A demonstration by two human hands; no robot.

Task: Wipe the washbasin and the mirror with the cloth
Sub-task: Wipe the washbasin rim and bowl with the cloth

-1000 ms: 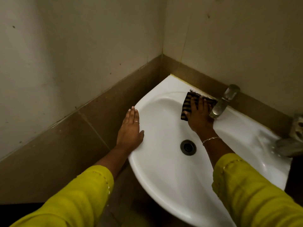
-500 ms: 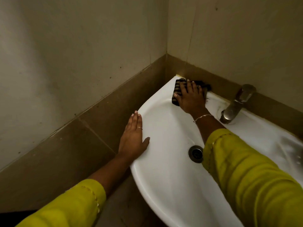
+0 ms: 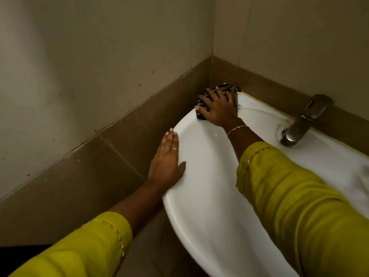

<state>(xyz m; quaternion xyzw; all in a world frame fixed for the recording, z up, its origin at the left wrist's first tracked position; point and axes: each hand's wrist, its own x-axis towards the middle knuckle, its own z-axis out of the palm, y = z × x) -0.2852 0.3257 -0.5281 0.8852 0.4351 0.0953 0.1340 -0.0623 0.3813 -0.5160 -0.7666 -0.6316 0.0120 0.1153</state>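
Note:
A white corner washbasin (image 3: 209, 206) fills the lower right of the head view. My right hand (image 3: 218, 108) presses a dark striped cloth (image 3: 223, 87) flat onto the basin's far left corner, where the rim meets the two walls. Most of the cloth is hidden under the spread fingers. My left hand (image 3: 166, 159) lies flat on the basin's left rim, fingers together, thumb inside the rim, holding nothing. The right forearm and its yellow sleeve cover the drain. No mirror is in view.
A metal tap (image 3: 301, 121) stands on the back rim at the right. Brown tiles (image 3: 99, 176) run along both walls below pale plaster. The walls close in tightly behind and left of the basin.
My right hand has slid the cloth from beside the tap leftward along the back rim into the far corner. The left hand has stayed on the left rim.

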